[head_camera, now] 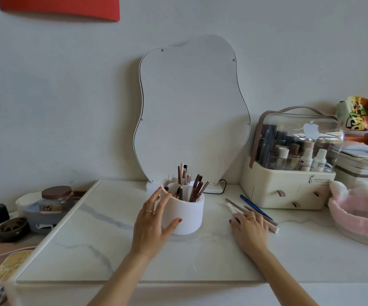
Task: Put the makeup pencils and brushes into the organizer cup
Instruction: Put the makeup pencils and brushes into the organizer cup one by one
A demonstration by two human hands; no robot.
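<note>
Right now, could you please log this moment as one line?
left hand: steadying organizer cup | right hand: on loose pencils | pencils: not yet cupped

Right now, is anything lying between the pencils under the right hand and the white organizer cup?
Nothing visible does. The right hand rests on the loose pencils, and only bare marble tabletop lies between them and the organizer cup. The left hand holds the cup on its far side, away from that path.

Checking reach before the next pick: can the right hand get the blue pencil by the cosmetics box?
Probably yes. The right hand rests on the loose pencils, and the blue pencil lies just past its fingers, nothing between them.
</note>
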